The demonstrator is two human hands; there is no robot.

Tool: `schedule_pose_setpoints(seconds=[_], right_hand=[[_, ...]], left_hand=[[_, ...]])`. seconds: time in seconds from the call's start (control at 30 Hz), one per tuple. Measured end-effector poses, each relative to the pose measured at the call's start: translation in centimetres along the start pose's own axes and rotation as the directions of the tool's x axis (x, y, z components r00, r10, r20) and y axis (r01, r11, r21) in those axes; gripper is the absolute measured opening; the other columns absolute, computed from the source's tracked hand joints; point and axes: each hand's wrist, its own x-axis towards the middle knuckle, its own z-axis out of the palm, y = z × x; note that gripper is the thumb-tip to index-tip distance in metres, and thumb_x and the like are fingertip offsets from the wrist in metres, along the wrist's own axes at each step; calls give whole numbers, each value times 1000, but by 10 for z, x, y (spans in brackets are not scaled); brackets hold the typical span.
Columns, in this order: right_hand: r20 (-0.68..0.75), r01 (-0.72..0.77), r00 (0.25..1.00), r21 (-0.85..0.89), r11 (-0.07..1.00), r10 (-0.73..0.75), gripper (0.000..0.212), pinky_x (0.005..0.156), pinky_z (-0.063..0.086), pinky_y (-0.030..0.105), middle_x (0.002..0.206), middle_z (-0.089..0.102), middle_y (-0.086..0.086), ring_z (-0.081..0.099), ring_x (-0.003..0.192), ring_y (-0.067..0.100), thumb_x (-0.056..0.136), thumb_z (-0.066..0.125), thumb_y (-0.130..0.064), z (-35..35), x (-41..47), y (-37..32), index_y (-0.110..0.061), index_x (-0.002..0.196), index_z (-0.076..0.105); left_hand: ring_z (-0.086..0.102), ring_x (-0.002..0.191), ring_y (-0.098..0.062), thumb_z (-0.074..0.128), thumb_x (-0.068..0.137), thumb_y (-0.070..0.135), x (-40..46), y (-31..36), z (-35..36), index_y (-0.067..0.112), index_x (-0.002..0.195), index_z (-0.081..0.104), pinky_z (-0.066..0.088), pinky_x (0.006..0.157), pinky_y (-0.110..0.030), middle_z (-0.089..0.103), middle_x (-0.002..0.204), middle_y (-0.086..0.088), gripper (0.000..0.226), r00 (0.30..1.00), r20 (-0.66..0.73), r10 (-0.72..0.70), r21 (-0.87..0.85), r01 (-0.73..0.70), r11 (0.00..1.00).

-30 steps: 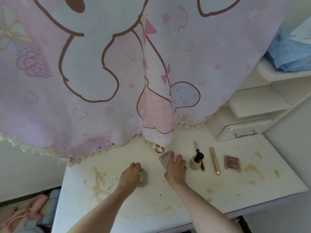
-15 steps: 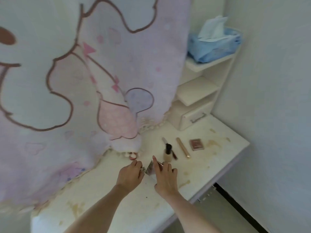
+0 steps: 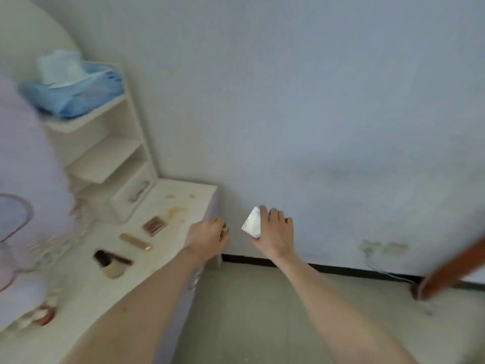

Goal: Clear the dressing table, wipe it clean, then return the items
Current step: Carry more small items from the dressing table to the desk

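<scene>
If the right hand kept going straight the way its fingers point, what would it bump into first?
Probably the bare wall. The right hand, holding a small mirror, has nothing visible ahead of it, though depth is hard to judge.

Both hands are out past the right end of the dressing table (image 3: 183, 195), over bare floor (image 3: 262, 311), with the plain wall (image 3: 315, 101) close ahead. A brown wooden bar (image 3: 454, 269) leans in at the far right. On the tabletop a compact (image 3: 154, 225), a gold tube (image 3: 136, 241) and a bottle (image 3: 111, 265) lie in a row, with stained open surface along the front edge. The shelf unit (image 3: 105, 143) blocks the back corner, and the pink curtain (image 3: 23, 179) hangs over the left part.
</scene>
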Motion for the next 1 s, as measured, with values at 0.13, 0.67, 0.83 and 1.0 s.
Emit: schedule_pose_setpoints(seconds=[0.13, 0.67, 0.83, 1.0], right_hand=[[-44, -193, 981, -77, 978, 190, 74, 66, 38, 34, 98, 57, 8, 56, 87, 26, 62, 74, -40, -49, -7, 105, -11, 124, 47], [-271, -839, 541, -245, 486, 796, 88, 65, 45, 36, 93, 61, 9, 59, 84, 25, 48, 81, -46, -144, -95, 404, -7, 122, 53], [-280, -910, 404, -224, 350, 871, 85, 91, 40, 40, 124, 48, 8, 46, 113, 25, 75, 65, -49, -147, -144, 461, -12, 141, 25], [-282, -957, 261, -202, 210, 923, 83, 96, 39, 41, 129, 46, 6, 44, 118, 24, 78, 64, -51, -145, -187, 521, -16, 140, 22]], left_hand=[[59, 86, -30, 42, 91, 27, 56, 95, -5, 11, 98, 51, 39, 62, -31, 61, 99, -5, 20, 985, 11, 171, -88, -170, 982], [58, 76, -27, 44, 90, 22, 217, 470, 23, 8, 98, 52, 35, 59, -28, 60, 94, -5, 18, 493, -106, 864, -204, -861, 466], [59, 80, -27, 45, 88, 19, 208, 564, 44, 9, 98, 53, 41, 63, -31, 60, 95, -5, 17, 299, -108, 948, -280, -924, 260], [59, 87, -28, 47, 85, 18, 197, 654, 73, 10, 99, 52, 48, 70, -36, 59, 97, -5, 17, 166, -63, 984, -314, -939, 139]])
